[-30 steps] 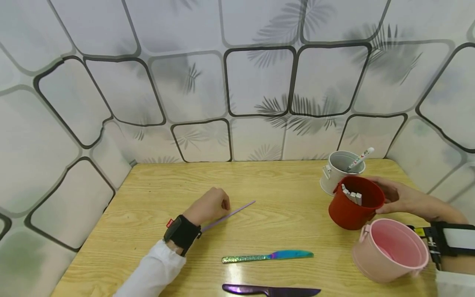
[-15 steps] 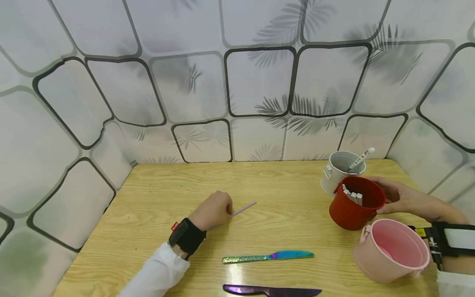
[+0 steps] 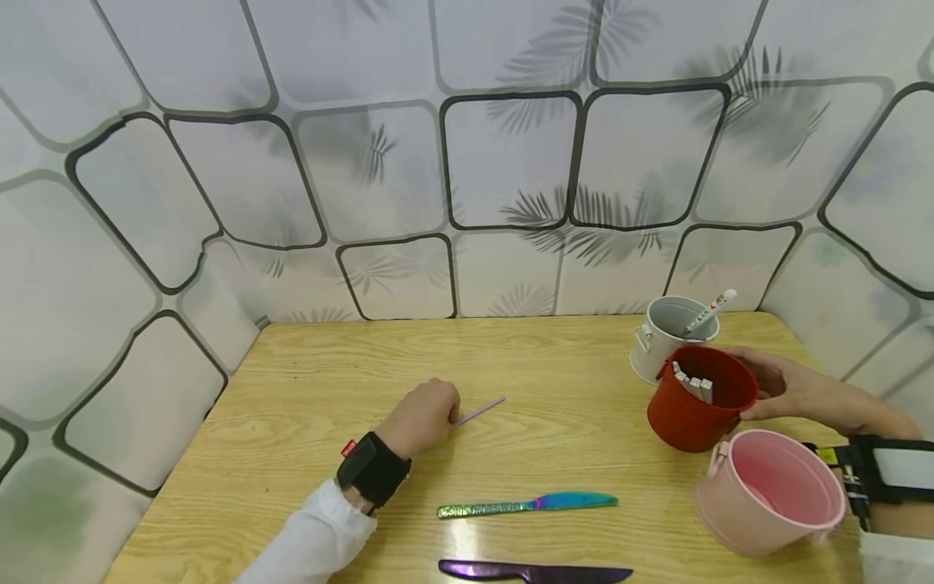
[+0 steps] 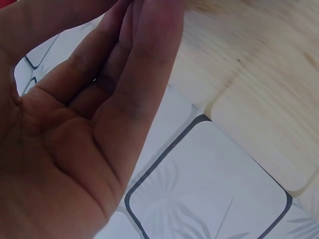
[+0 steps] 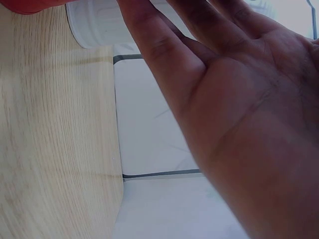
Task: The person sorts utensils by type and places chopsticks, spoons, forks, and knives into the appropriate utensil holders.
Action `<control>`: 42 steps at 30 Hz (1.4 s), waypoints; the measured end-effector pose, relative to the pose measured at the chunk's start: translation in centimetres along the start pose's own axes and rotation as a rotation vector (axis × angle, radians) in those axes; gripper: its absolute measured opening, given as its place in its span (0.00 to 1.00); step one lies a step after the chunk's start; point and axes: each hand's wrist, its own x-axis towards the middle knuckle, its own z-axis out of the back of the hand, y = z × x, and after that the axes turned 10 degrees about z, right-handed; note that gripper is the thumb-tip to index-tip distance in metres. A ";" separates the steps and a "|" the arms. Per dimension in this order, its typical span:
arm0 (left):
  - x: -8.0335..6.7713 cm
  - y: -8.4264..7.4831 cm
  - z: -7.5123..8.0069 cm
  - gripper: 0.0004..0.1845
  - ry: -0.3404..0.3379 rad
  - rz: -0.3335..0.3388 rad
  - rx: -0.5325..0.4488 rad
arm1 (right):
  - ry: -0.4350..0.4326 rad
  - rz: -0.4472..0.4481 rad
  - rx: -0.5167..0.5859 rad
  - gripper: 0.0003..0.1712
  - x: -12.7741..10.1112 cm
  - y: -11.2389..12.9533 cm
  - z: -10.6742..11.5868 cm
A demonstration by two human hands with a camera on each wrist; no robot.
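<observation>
My left hand (image 3: 423, 418) is over a thin lilac stick (image 3: 480, 410) on the table, thumb and fingertips brought together at it. The stick's far end shows beyond the fingers; the rest is hidden under the hand. In the left wrist view the fingers (image 4: 144, 74) bend toward the thumb, and their tips leave the top edge. At the right, my right hand (image 3: 810, 396) holds a red bucket (image 3: 689, 422) by its side, thumb in front and fingers behind the rim. Several white sticks (image 3: 696, 388) stand inside that bucket.
A white bucket (image 3: 645, 357) holding a white marker (image 3: 711, 312) stands behind the red one. Nearer, a pink bucket (image 3: 730, 511) stands beside my right wrist. A rainbow-coloured knife (image 3: 525, 505) and a dark purple knife (image 3: 536, 572) lie at the front of the wooden table (image 3: 328, 365).
My left hand has shifted slightly right and down along the lilac stick, covering more of it. The right hand and the red bucket have stayed in place.
</observation>
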 end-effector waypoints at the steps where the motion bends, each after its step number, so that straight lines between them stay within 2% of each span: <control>1: 0.0 0.0 0.0 0.10 -0.003 -0.001 0.005 | 0.000 0.000 0.000 0.40 0.0 0.0 0.0; 10: -0.1 -0.5 0.1 0.11 0.014 0.002 0.062 | 0.001 0.005 -0.001 0.40 0.0 0.0 0.0; 15: 0.0 -0.7 0.3 0.10 0.014 -0.021 0.049 | 0.002 0.005 0.002 0.40 0.0 0.0 0.1; 23: 0.0 -1.2 1.1 0.08 0.018 -0.007 0.022 | 0.008 0.009 0.006 0.40 0.0 0.1 0.1; 32: 0.0 -1.7 1.6 0.06 -0.011 -0.037 0.022 | 0.015 0.033 0.004 0.40 0.0 0.0 0.0; 36: -0.1 -2.1 1.9 0.06 -0.024 -0.076 0.012 | 0.012 0.027 0.006 0.40 0.0 0.0 0.0; 42: -0.2 -2.8 2.3 0.05 -0.053 -0.151 -0.052 | 0.000 -0.001 0.000 0.39 0.0 0.1 0.0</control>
